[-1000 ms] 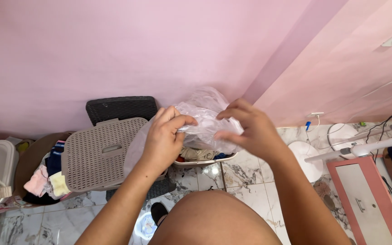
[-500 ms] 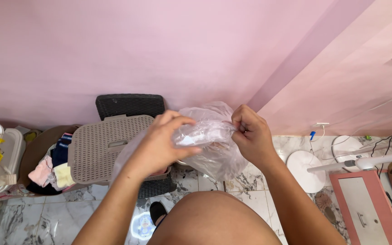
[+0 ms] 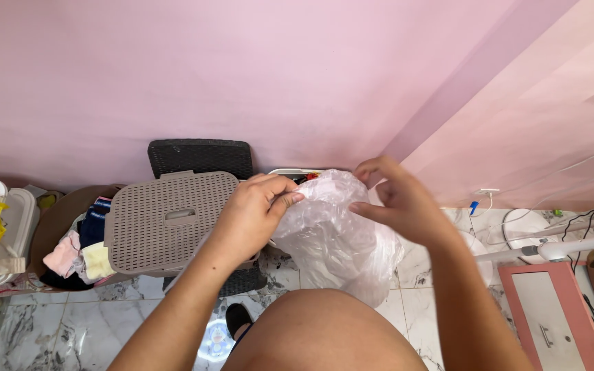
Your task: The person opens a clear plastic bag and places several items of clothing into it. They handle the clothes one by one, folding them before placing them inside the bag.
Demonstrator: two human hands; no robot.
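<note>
A crumpled clear plastic bag (image 3: pixel 338 237) hangs in front of me, held up at its top edge. My left hand (image 3: pixel 252 213) pinches the bag's upper left rim between thumb and fingers. My right hand (image 3: pixel 397 199) grips the upper right rim, with the index finger stretched along the plastic. The bag's lower part droops over a white basin (image 3: pixel 290 172) of clothes on the floor, mostly hidden behind it.
A beige lattice lid (image 3: pixel 166 220) lies on a dark lattice basket (image 3: pixel 201 158) by the pink wall. A brown tub of clothes (image 3: pixel 77 240) sits left, white bins (image 3: pixel 8 233) beyond. A white fan base (image 3: pixel 524 220) and pink cabinet (image 3: pixel 551 309) stand right.
The bag has been pulled open and now hangs longer and lower. My right hand has loosened from a closed pinch to spread fingers. The white basin's rim shows above the bag.
</note>
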